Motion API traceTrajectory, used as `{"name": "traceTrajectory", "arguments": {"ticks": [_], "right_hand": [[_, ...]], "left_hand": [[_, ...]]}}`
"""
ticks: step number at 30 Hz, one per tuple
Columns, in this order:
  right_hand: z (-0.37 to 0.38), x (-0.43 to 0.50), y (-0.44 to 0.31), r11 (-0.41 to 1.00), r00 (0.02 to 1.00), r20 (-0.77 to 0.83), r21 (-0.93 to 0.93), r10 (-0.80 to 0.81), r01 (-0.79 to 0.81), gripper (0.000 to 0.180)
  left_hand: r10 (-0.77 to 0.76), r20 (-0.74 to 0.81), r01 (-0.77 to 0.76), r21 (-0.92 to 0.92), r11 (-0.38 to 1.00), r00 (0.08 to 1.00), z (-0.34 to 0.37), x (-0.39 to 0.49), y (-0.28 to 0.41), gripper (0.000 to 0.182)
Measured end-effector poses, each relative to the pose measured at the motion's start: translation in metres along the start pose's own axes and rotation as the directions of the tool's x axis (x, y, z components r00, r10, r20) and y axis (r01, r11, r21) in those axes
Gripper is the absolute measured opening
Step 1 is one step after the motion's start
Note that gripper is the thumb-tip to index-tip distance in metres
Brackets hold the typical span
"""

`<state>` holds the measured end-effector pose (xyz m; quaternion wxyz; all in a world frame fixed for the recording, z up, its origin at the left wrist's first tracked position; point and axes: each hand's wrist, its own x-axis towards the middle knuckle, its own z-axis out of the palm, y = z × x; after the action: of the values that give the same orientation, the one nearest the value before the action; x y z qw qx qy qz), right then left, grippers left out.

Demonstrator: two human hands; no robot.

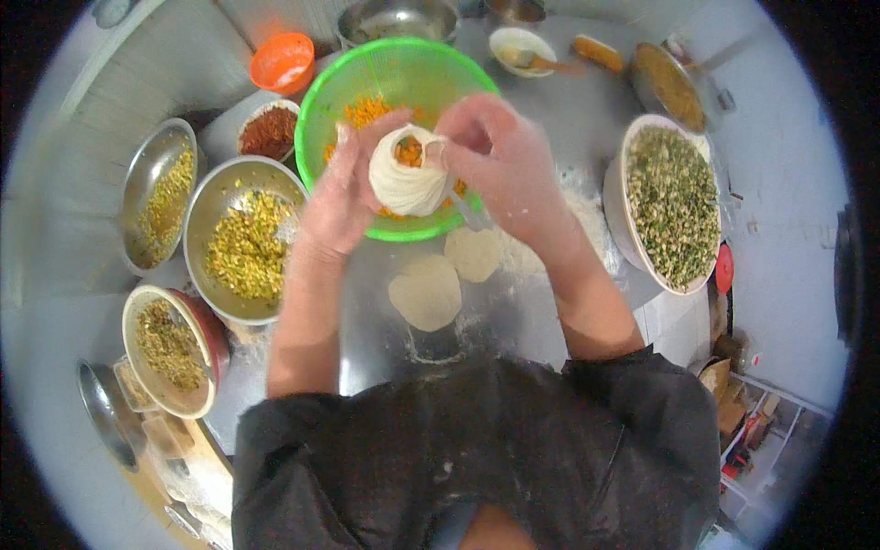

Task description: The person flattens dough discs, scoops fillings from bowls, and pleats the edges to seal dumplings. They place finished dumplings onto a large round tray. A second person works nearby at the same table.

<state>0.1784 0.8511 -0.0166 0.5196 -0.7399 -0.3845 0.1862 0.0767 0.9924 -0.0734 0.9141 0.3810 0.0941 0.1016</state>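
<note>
A pleated dough bun (407,187) rests in my left hand (338,189), whose fingers curl around its side. Through the round opening at its top, diced orange filling (408,152) shows. My right hand (505,155) pinches the dough at the right of this opening; its fingertips are blurred. From beneath that hand juts a flat spatula (473,212), its handle hidden. Both hands are above a green plastic colander (393,234) with more orange filling inside. Two flat dough rounds (426,292) lie on the metal table (371,344) nearer to me, one slightly overlapping the other.
At left stand steel bowls (237,317) of yellow-green filling, a red tub (216,337) and a bowl of reddish filling (268,130). A large white tub (622,213) of chopped greens is at right. Behind are an orange bowl (282,65) and a white bowl (505,41). Flour (519,254) dusts the table.
</note>
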Motion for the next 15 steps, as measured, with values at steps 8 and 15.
{"name": "traceTrajectory", "arguments": {"ticks": [8,15], "right_hand": [[0.025,0.009,0.025,0.987,0.994,0.037,-0.125,-0.100,0.104,0.013],[0.023,0.009,0.016,0.977,0.991,0.100,-0.185,-0.088,0.106,0.014]], "left_hand": [[-0.021,0.017,0.026,-0.453,0.891,1.000,-0.026,0.007,-0.047,0.056],[0.149,-0.130,-0.173,-0.200,0.964,0.980,-0.020,0.000,-0.040,0.048]]}}
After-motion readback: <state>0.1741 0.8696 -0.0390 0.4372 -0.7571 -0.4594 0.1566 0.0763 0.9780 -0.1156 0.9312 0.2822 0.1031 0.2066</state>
